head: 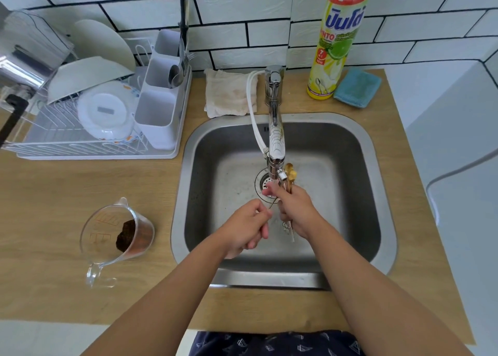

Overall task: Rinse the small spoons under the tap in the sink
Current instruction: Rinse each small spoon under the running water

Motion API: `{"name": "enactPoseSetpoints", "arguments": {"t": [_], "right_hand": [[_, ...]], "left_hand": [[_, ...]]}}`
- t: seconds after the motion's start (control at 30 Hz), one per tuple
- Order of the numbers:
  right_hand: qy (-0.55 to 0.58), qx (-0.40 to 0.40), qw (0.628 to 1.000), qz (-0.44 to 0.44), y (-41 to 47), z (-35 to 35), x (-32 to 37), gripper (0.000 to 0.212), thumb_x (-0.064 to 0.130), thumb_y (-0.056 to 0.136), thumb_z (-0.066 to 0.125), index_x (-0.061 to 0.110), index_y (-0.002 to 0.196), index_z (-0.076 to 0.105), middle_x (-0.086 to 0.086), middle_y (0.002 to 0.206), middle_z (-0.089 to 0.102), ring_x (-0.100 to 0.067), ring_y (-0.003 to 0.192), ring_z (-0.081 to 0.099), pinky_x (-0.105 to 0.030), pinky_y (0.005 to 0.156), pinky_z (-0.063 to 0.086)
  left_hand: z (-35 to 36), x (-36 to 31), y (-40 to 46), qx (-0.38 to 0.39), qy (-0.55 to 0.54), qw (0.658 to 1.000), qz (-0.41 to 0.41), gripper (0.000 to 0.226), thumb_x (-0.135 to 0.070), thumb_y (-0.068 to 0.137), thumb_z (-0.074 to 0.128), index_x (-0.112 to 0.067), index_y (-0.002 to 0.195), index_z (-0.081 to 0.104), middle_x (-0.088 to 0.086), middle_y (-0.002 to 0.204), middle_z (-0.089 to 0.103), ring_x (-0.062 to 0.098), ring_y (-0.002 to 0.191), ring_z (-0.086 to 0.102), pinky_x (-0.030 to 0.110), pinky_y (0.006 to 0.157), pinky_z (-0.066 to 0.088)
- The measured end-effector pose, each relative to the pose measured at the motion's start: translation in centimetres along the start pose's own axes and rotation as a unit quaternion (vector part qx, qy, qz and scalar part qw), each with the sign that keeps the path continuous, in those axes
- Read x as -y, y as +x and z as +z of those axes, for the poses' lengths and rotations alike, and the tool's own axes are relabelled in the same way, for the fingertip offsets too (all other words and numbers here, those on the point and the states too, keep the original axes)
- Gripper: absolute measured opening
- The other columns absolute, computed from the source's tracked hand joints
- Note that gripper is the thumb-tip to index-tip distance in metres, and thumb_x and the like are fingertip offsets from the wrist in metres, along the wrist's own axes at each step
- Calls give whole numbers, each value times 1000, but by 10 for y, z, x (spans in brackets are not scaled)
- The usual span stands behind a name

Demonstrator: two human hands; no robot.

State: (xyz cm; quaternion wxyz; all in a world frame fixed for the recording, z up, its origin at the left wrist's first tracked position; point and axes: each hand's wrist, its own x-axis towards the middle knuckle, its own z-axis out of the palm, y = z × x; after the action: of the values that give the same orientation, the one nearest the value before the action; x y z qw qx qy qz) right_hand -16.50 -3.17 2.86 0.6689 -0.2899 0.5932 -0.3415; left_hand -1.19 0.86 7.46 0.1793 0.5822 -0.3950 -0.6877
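Over the steel sink (372, 172), my right hand (295, 210) grips a bunch of small gold spoons (291, 173). Their bowls stick up beside the tap's spout (276, 150) and their handle ends hang out below my palm. My left hand (246, 227) sits just left of it and pinches the thin handle of a single small spoon (272, 204), which slants up toward the right hand's fingers. Its bowl is hidden. Whether water runs from the tap I cannot tell.
A dish rack (89, 129) with plates, bowls and a cutlery holder stands at the back left. A clear measuring jug (118, 237) with brown residue stands left of the sink. Behind the sink are a folded cloth (226, 94), a dish soap bottle (336, 40) and a blue sponge (357, 87).
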Motion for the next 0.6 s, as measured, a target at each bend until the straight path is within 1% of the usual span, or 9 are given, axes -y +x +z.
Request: {"name": "enactPoseSetpoints", "arguments": {"t": [0.07,0.13,0.2,0.3,0.37,0.43,0.5,0.53,0.6], "right_hand": [[101,99,990,26,-1,-7,3,22,32,99,67,14,111,72,-3,97,76,-4,45,27,-19,39,26],[119,134,983,26,0,-10,6,28,30,96,71,11,116,69,-2,107,79,-2,45,27,-16,39,26],[69,97,993,22,2,-7,7,22,31,98,69,12,108,72,-3,95,80,-3,44,27,-17,39,26],[24,-2,1000,17,9,0,8,21,28,105,58,15,102,74,-6,83,80,-6,39,27,-21,37,24],[-16,-1,1000,1,10,1,8,20,30,104,60,17,101,75,-1,81,80,-7,40,27,-21,39,25],[-26,58,998,-7,6,-3,7,14,30,97,71,20,106,74,5,84,78,-5,43,29,-21,41,25],[-11,103,995,-3,2,-5,6,23,22,93,76,20,115,69,2,98,80,-4,46,33,-21,42,27],[-2,106,994,-1,1,-7,6,26,19,94,74,18,119,67,-1,104,80,-4,46,33,-20,42,27],[33,88,996,-7,0,-11,7,23,17,98,69,12,120,66,-4,103,80,-4,45,29,-19,40,26]], "left_hand": [[-10,1,-7,37,-159,986,-31,16,-23,106,49,-8,101,51,2,57,49,6,30,28,17,34,13],[-22,4,-12,69,-251,965,-42,19,-23,106,48,-7,99,54,0,58,42,4,30,30,18,34,11],[-26,7,-16,87,-220,971,-49,22,-26,107,44,-10,97,55,1,62,42,8,35,34,19,36,19],[-20,15,-16,74,-49,995,-43,23,-30,109,39,-13,100,49,1,65,48,15,47,46,23,44,32],[-16,18,-14,50,-16,998,-28,23,-30,110,36,-13,99,48,1,65,48,15,48,46,22,44,33],[-14,20,-9,17,-24,999,-21,25,-31,109,36,-14,97,49,0,65,47,13,46,42,22,43,30],[-13,19,-3,5,-68,998,-19,26,-32,109,37,-13,98,50,-1,64,46,10,42,36,20,40,28],[-12,19,-1,15,-117,993,-19,25,-32,109,38,-12,98,50,-2,63,45,8,39,33,18,37,26],[-13,17,2,44,-247,967,-33,24,-29,108,44,-11,95,52,-3,61,43,4,33,29,16,31,23]]}}
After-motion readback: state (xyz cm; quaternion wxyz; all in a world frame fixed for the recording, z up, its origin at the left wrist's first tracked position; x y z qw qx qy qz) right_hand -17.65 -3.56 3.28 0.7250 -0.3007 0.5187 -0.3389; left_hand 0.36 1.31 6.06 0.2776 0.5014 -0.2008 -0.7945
